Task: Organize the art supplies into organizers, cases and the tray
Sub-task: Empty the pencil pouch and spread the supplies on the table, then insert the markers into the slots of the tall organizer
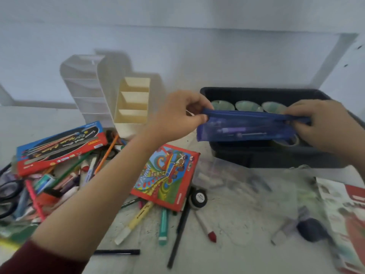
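Two pinch grips, left hand [177, 114] and right hand [324, 123], on blue pouch [246, 126] over dark tray [256, 158], markers [136, 220] nearby

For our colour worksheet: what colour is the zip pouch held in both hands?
Translucent blue pouch, clearest in the head view.

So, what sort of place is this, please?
Probably a home art desk against a wall: loose markers on a stained table, organizers, a zip pouch and a tray.
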